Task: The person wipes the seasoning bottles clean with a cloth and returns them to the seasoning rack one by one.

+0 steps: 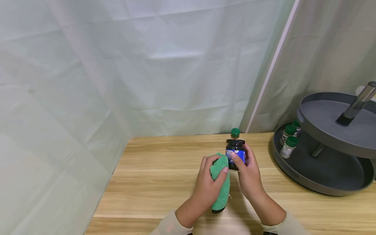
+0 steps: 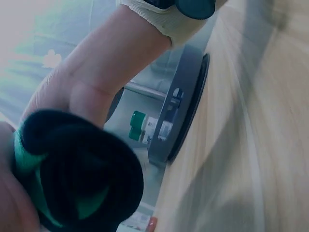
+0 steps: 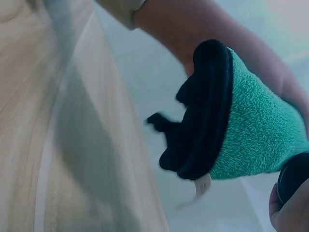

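A bunched green cloth (image 1: 221, 192) with a dark edge is gripped by my left hand (image 1: 207, 179), its fingers and thumb curled round it. My right hand (image 1: 249, 173) holds a dark glass jar (image 1: 235, 164) with a black lid and a blue label, upright above the table. The cloth's top lies against or close beside the jar's left side. In the right wrist view the green cloth (image 3: 265, 125) hangs with its dark edge outward, and part of the jar (image 3: 294, 174) shows. The left wrist view has the cloth's rolled dark end (image 2: 87, 169) up close.
Behind the jar stands a green-capped bottle (image 1: 235, 133) on the wooden table (image 1: 147, 182). At right is a grey two-tier round rack (image 1: 323, 186), with several green-capped spice bottles (image 1: 288, 147) on its lower tier. Pale curtains (image 1: 176, 71) hang behind and to the left.
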The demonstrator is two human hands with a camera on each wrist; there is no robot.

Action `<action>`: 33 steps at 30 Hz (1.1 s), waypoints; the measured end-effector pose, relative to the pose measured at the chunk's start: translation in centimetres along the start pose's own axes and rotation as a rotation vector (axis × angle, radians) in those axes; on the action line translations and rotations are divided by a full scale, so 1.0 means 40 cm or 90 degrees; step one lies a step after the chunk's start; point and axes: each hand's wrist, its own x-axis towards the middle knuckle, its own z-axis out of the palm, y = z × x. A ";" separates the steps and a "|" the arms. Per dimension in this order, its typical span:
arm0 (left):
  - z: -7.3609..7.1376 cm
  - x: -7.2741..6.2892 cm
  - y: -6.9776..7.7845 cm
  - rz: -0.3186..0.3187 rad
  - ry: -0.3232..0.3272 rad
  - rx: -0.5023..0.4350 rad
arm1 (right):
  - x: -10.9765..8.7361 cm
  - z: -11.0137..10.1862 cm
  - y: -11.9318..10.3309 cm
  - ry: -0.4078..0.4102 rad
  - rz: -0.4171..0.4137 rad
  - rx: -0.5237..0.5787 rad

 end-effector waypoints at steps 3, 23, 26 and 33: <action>0.002 0.008 -0.003 -0.072 -0.028 -0.118 | -0.002 0.002 -0.006 0.009 -0.014 0.050; -0.004 0.024 -0.021 -0.354 -0.077 -0.364 | 0.000 -0.002 0.011 -0.068 -0.143 -0.019; -0.011 0.029 -0.020 -0.321 -0.065 -0.392 | 0.003 -0.003 0.009 -0.072 -0.127 -0.033; -0.021 0.033 -0.008 -0.278 -0.051 -0.428 | 0.002 0.002 0.012 -0.061 -0.146 0.012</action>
